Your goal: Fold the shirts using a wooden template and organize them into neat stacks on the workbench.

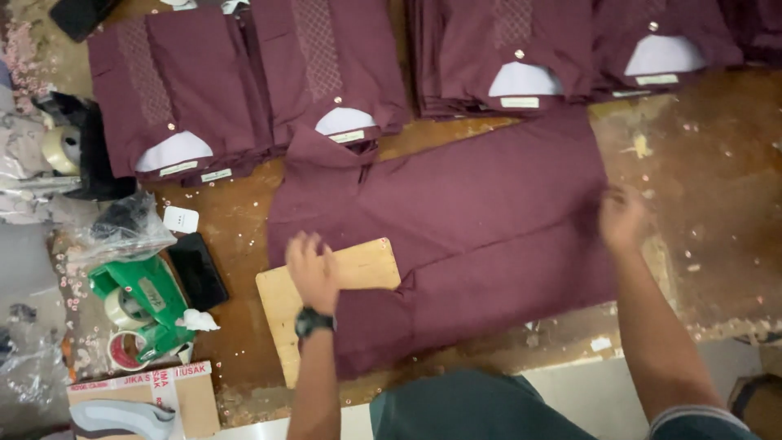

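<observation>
**On the worn table, a maroon shirt under two hands**

On the brown work table (pixel 717 204), a maroon shirt (pixel 472 212) lay spread flat, its collar toward the stacks of folded shirts (pixel 326 73) at the far side. A wooden folding board (pixel 366 269) lay on it near the collar, partly under the cloth.

The left hand (pixel 312 270) rested on the board with fingers spread, gripping nothing. The right hand (pixel 621 217) was at the shirt's lower edge; it was blurred, so I could not tell if it pinched the fabric.

The cloth looked thin, soft and light (it bent easily over the board). I judged it would slide and wrinkle when pulled, so the hem corners and shoulder seams seemed the best places to hold. A green tape dispenser (pixel 142 305) stood at the left.
</observation>
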